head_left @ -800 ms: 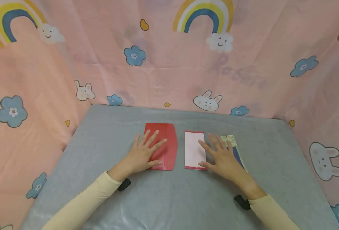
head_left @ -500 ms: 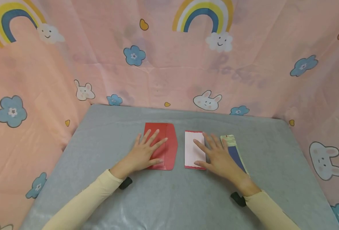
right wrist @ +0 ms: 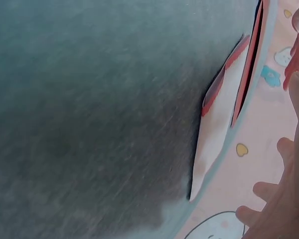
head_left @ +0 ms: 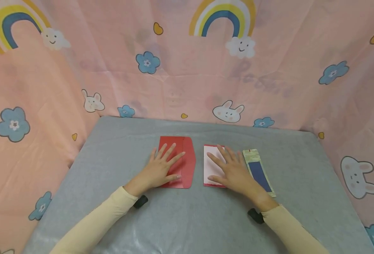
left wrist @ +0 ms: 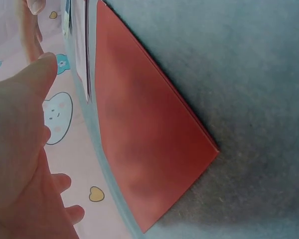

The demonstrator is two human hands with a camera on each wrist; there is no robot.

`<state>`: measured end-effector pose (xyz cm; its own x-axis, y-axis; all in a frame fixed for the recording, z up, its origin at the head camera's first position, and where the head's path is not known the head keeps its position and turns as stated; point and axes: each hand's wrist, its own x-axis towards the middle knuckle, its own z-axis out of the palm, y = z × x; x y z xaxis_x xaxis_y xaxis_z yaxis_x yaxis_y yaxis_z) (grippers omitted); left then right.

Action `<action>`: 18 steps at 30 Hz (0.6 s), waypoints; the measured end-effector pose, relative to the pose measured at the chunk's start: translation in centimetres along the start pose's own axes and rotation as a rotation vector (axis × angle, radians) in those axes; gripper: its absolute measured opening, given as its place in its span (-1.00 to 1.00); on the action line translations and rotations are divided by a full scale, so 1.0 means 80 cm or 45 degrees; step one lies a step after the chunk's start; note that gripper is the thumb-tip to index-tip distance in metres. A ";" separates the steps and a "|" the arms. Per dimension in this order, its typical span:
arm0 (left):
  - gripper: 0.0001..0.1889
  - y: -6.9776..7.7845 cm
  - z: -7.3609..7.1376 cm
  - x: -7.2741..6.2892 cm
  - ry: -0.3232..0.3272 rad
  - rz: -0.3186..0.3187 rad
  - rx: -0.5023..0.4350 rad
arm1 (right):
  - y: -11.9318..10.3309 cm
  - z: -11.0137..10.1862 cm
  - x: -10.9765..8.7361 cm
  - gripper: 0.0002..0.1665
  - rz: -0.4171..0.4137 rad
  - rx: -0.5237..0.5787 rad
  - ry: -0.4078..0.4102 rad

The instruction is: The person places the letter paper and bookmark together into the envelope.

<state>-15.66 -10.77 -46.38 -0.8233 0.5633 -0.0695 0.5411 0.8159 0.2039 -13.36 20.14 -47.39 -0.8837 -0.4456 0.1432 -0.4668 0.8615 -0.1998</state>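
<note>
A red envelope [head_left: 189, 162] with its flap out to the right lies flat on the grey table. Over it hovers my left hand [head_left: 157, 170], fingers spread and straight; the left wrist view shows a gap between that hand and the envelope [left wrist: 139, 119]. To the right lies a white folded card [head_left: 210, 167] with red ragged bands along its far and near edges. My right hand [head_left: 236, 174] is spread above the card's right half, hiding part of it. In the right wrist view the card [right wrist: 217, 129] sits below the fingers, apart from them. Neither hand holds anything.
A narrow pale-green strip with a dark blue panel [head_left: 259, 175] lies slanted just right of the right hand. Pink printed cloth [head_left: 174, 91] hangs behind and at both sides of the grey table [head_left: 187, 218]. Each wrist carries a small black device.
My right hand has moved left, from between the card and the green strip to over the card, uncovering the strip. The left hand has barely shifted. Envelope, card and strip lie where they were.
</note>
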 end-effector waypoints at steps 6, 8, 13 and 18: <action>-0.09 0.001 0.004 0.005 -0.005 0.008 -0.019 | -0.008 0.001 0.011 -0.02 0.004 0.038 -0.040; -0.10 0.002 0.004 0.007 -0.003 0.014 -0.024 | -0.011 0.002 0.016 -0.02 0.007 0.042 -0.057; -0.09 0.003 0.008 0.012 -0.024 -0.012 -0.019 | -0.017 0.006 0.026 -0.02 -0.001 0.038 -0.076; -0.08 0.004 0.011 0.015 -0.042 -0.035 -0.033 | -0.024 0.012 0.034 -0.02 -0.017 0.034 -0.069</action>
<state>-16.36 -9.72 -47.25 -0.8317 0.5448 -0.1074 0.5130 0.8279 0.2265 -14.90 17.08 -47.56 -0.8777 -0.4700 0.0938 -0.4785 0.8489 -0.2243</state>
